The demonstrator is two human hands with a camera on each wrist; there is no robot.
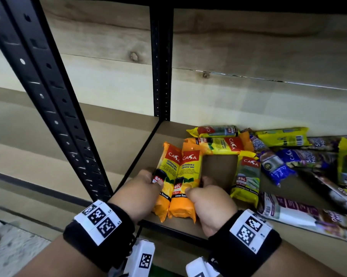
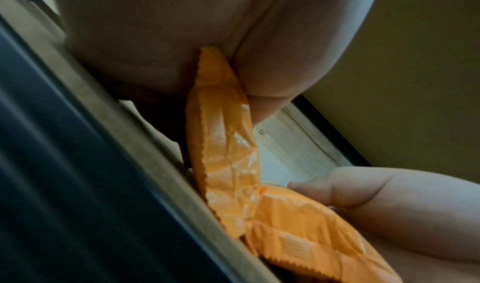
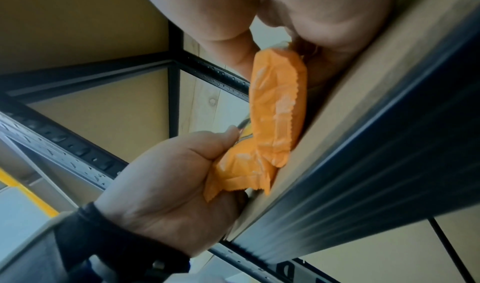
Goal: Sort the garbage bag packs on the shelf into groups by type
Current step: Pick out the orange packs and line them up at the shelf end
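Observation:
Two orange CASA 60L garbage bag packs lie side by side at the front left of the shelf board [image 1: 216,168]. My left hand [image 1: 151,181] grips the left orange pack [image 1: 168,162], thumb on its black label. My right hand [image 1: 196,186] grips the right orange pack [image 1: 189,166] from its right side. In the left wrist view the left orange pack [image 2: 223,143] sticks out from under my palm. In the right wrist view the right orange pack [image 3: 278,102] leans on the shelf edge, with my left hand [image 3: 168,174] beside it.
A third orange pack [image 1: 218,145] lies crosswise behind the two. Yellow 25L packs [image 1: 246,176] and blue and purple packs [image 1: 276,164] are scattered to the right. A white-purple pack [image 1: 300,212] lies at the front edge. A black shelf post [image 1: 49,92] stands at the left.

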